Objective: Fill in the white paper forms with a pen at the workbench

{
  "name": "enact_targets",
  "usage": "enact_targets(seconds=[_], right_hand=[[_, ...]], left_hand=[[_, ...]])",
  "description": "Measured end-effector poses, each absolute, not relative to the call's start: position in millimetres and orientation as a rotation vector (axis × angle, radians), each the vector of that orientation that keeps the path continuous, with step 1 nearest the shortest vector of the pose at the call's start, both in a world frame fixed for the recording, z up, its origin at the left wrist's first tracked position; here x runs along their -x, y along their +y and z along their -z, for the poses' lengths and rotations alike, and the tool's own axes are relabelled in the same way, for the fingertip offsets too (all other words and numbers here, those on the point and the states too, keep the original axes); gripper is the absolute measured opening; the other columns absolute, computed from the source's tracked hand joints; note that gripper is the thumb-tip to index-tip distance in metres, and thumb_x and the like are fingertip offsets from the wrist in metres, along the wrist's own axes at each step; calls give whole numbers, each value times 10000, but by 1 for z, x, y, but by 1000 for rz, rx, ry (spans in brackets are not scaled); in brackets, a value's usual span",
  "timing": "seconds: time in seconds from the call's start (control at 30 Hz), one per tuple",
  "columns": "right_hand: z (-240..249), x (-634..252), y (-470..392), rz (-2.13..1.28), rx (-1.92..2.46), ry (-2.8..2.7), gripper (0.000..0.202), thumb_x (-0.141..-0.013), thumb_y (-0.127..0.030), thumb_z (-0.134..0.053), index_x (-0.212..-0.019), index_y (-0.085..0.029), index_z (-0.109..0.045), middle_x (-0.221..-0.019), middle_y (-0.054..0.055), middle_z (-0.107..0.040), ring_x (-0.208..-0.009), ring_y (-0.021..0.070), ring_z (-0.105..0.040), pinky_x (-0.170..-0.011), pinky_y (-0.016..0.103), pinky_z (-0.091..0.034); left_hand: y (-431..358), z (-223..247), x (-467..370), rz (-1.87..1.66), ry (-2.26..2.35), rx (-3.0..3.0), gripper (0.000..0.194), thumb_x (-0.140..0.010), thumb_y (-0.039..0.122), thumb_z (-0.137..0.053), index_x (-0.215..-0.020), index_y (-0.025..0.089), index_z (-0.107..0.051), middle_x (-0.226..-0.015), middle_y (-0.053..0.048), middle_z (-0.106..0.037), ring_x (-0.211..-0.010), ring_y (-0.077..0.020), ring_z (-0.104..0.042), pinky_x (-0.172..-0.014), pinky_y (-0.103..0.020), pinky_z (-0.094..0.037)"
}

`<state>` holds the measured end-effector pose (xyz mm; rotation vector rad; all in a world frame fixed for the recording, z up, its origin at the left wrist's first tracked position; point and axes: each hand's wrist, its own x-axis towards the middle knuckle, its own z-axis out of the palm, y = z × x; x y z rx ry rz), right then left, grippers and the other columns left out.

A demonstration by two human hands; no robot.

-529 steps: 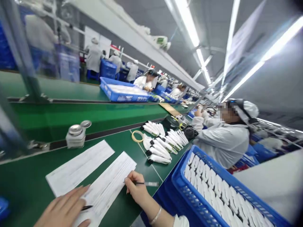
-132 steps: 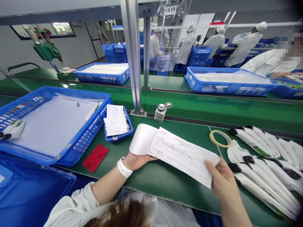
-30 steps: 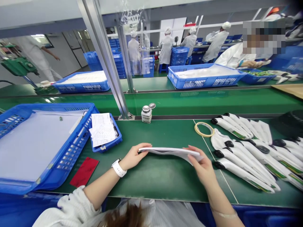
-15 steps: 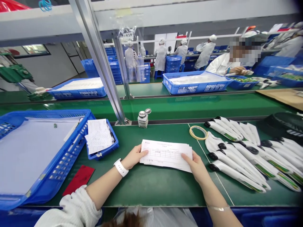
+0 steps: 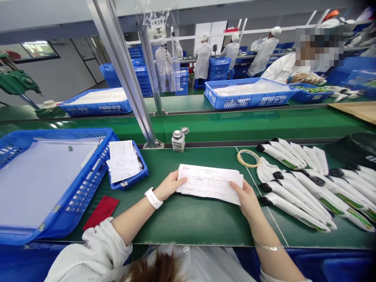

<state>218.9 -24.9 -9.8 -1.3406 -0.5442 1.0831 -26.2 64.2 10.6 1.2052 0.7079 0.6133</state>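
A stack of printed paper forms is held level above the green bench, with a table grid and some handwriting on the top sheet. My left hand grips its left edge, thumb on top and fingers underneath. At the right edge my right hand pinches the stack the same way. The fingers beneath the paper are hidden. Left of the stack, a small blue basket holds more paper slips and a pen. A roll of tape lies to the right of my right hand.
Several white handheld device housings with black tips cover the right side. A large blue crate lined with white stands left, beside a red card. A dispenser bottle stands behind the forms. A co-worker sits across the belt.
The camera view has tilted and shifted slightly, so the bench appears higher in the picture. Both hands keep their hold on the forms, which stay almost in place.
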Motion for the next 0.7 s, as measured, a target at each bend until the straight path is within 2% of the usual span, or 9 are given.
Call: enact_targets(seconds=[0.17, 0.23, 0.37, 0.57, 0.7], right_hand=[[13, -219, -22, -1077, 1343, -561, 439, -612, -405, -725, -990, -220, -601, -920, 47, -703, -884, 266, -655, -854, 451, -508], [17, -222, -19, -1022, 1329, -587, 455, -629, -400, -713, -1031, -230, -585, -1011, 48, -679, -996, 259, -618, -931, 448, -461], [30, -230, -14, -881, 1348, -629, 479, -657, -390, -694, -1093, -249, -554, -1230, 58, -567, -1225, 231, -455, -1052, 423, -340], [37, -236, -14, -924, 1354, -612, 495, -638, -397, -710, -1084, -259, -548, -1196, 64, -582, -1229, 230, -447, -1078, 426, -289], [35, -234, -14, -931, 1353, -584, 492, -629, -402, -715, -1069, -259, -547, -1197, 67, -578, -1242, 238, -430, -1088, 437, -262]], left_hand=[[64, -8, 27, -625, 734, -1222, 490, -752, 415, -648, -1147, 144, -547, -1162, -115, -604, -1037, -250, -593, -936, -420, -453], [67, -6, 30, -648, 766, -1236, 491, -747, 421, -650, -1139, 143, -549, -1151, -113, -610, -1033, -254, -593, -927, -419, -457], [80, 2, 47, -737, 915, -1274, 463, -744, 418, -645, -1098, 132, -558, -1117, -112, -627, -1060, -272, -574, -928, -433, -449], [100, 12, 78, -803, 1116, -1365, 403, -751, 362, -627, -1064, 112, -578, -1094, -121, -634, -1030, -276, -586, -915, -442, -451], [107, 16, 84, -876, 1226, -1446, 422, -760, 328, -613, -1133, 144, -540, -1170, -113, -591, -1098, -264, -543, -980, -427, -397]])
